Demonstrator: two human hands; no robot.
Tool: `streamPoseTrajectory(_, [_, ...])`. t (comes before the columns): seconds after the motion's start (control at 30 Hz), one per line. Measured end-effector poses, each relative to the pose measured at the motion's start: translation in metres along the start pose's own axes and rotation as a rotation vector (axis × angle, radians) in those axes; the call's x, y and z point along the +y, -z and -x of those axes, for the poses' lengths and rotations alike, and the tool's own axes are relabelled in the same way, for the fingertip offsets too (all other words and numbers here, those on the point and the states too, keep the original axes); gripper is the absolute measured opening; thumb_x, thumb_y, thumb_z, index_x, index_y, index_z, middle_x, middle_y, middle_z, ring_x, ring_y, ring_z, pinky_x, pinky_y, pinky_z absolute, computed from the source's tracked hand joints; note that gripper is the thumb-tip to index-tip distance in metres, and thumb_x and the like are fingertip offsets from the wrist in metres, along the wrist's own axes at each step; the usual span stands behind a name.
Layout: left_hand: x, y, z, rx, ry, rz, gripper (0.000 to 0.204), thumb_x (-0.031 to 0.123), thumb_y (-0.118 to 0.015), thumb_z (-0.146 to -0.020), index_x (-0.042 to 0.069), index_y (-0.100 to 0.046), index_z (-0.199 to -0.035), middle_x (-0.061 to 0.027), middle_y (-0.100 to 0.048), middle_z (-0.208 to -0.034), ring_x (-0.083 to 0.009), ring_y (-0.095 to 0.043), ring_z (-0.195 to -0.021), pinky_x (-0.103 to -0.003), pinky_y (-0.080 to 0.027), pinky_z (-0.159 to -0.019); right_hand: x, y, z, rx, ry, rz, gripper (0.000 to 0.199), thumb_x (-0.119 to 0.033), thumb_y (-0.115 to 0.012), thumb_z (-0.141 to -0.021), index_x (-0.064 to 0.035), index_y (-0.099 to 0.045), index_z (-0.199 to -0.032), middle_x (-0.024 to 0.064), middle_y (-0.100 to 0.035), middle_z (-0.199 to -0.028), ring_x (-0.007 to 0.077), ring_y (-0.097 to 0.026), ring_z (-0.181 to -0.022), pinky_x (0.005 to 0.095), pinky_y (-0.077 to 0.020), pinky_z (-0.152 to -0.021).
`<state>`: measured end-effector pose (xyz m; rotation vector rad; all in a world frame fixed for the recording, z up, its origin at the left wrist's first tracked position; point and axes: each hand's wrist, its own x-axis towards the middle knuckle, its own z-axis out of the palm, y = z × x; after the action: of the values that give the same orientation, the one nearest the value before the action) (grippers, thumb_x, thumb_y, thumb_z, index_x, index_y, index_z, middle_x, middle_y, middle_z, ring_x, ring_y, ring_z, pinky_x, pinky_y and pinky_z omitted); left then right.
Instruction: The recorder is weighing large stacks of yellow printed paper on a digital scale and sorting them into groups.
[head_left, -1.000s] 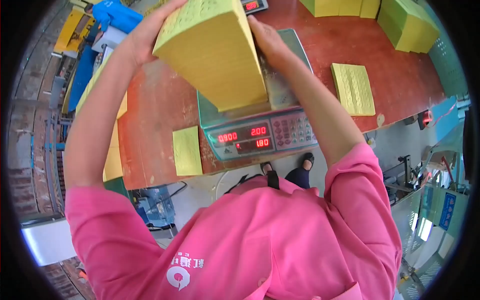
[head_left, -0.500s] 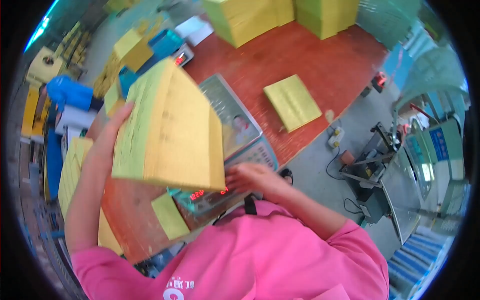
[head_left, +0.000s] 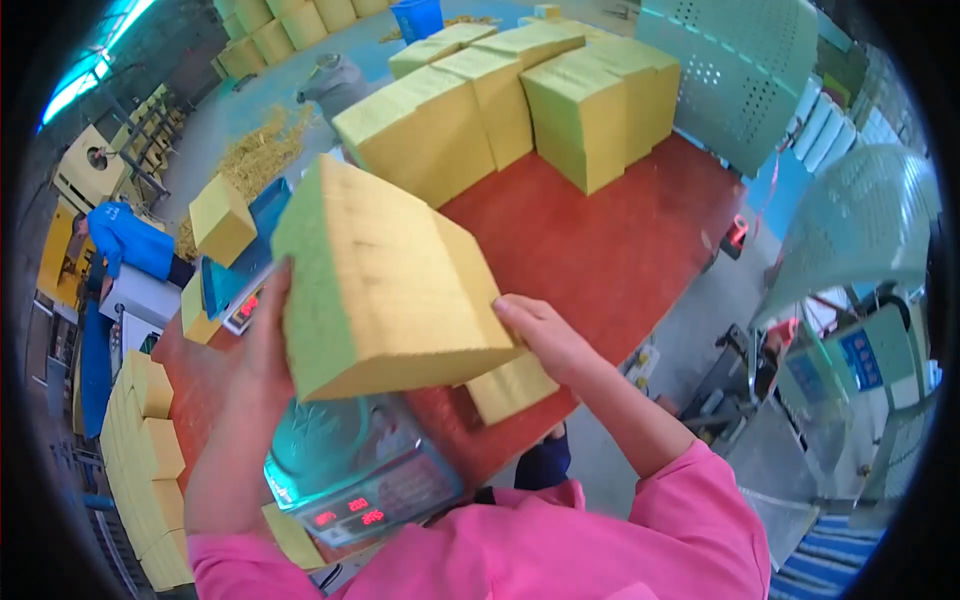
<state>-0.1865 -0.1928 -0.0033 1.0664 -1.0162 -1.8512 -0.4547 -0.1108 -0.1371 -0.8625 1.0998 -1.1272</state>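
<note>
A thick stack of yellow paper (head_left: 410, 280) is held up at a tilt above the table, between my two hands. My left hand (head_left: 268, 345) grips its left side, its fingers partly hidden behind the stack. On the right edge, my right hand (head_left: 540, 335) presses with fingers and thumb. Below the stack lies a digital scale (head_left: 400, 480) with a lit red display, its plate partly covered from view. A thin pad of yellow paper (head_left: 510, 392) rests on the table just under the stack's right corner.
Tall blocks of yellow paper (head_left: 425, 130) stand along the far side of the red table (head_left: 610, 260). More stacks (head_left: 145, 450) line the left edge. Left of the table, a person in blue (head_left: 130, 240) bends at a machine. A green perforated chair (head_left: 740, 80) stands at the far right.
My right hand, apart from the stack before, now touches its right edge. The stack has turned and tilted in my left hand. The view has shifted, showing more of the far table.
</note>
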Motion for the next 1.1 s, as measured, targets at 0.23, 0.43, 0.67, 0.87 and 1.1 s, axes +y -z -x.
streamPoseTrajectory(0.23, [-0.050,-0.076,-0.188,-0.109,-0.009,0.052,0.061,0.051,-0.054,-0.094,0.007,-0.050,-0.136,-0.0096,-0.061,-0.126,-0.0222,-0.060,-0.114,-0.037,-0.049,-0.096,-0.024,0.164,-0.133,0.002,-0.135,-0.030,0.053,-0.040,-0.048,-0.100,0.0000,-0.048,-0.136,0.0101,-0.059,-0.128,0.0197,-0.056,-0.116,0.0336,-0.0439,-0.098])
streamPoseTrajectory(0.43, [-0.053,-0.136,-0.285,-0.006,0.101,-0.007,0.060,0.053,-0.057,-0.090,0.013,-0.051,-0.134,-0.0085,-0.059,-0.127,-0.0242,-0.056,-0.117,-0.052,-0.045,-0.096,-0.030,0.227,-0.195,0.057,-0.184,-0.137,0.057,-0.041,-0.046,-0.101,-0.0007,-0.044,-0.140,0.0106,-0.057,-0.130,0.0203,-0.054,-0.118,0.0358,-0.0457,-0.097])
streamPoseTrajectory(0.67, [-0.062,-0.178,-0.322,-0.083,0.235,-0.052,0.060,0.056,-0.053,-0.088,0.016,-0.053,-0.133,-0.0062,-0.061,-0.126,-0.0265,-0.058,-0.115,-0.060,-0.044,-0.095,0.011,0.212,-0.140,0.454,0.342,0.314,0.044,-0.008,-0.054,-0.096,0.0038,-0.048,-0.137,0.0147,-0.053,-0.137,0.0215,-0.050,-0.125,0.0322,-0.0390,-0.106])
streamPoseTrajectory(0.87, [-0.082,-0.225,-0.344,0.013,-0.159,-0.061,0.067,0.040,-0.065,-0.083,-0.004,-0.050,-0.131,-0.0209,-0.058,-0.126,-0.0304,-0.060,-0.108,-0.045,-0.050,-0.091,0.018,0.203,-0.092,0.368,0.338,0.425,0.043,-0.003,-0.046,-0.096,0.0056,-0.046,-0.138,0.0167,-0.047,-0.144,0.0247,-0.045,-0.131,0.0358,-0.0335,-0.111])
streamPoseTrajectory(1.1, [-0.059,-0.136,-0.182,0.035,-0.504,-0.464,0.085,0.045,-0.066,-0.086,-0.010,-0.031,-0.142,-0.0293,-0.043,-0.141,-0.0341,-0.043,-0.133,-0.040,-0.036,-0.109,0.018,0.138,-0.056,0.342,0.276,0.208,0.038,-0.001,-0.044,-0.095,0.0039,-0.050,-0.132,0.0147,-0.054,-0.132,0.0245,-0.053,-0.119,0.0354,-0.0435,-0.102])
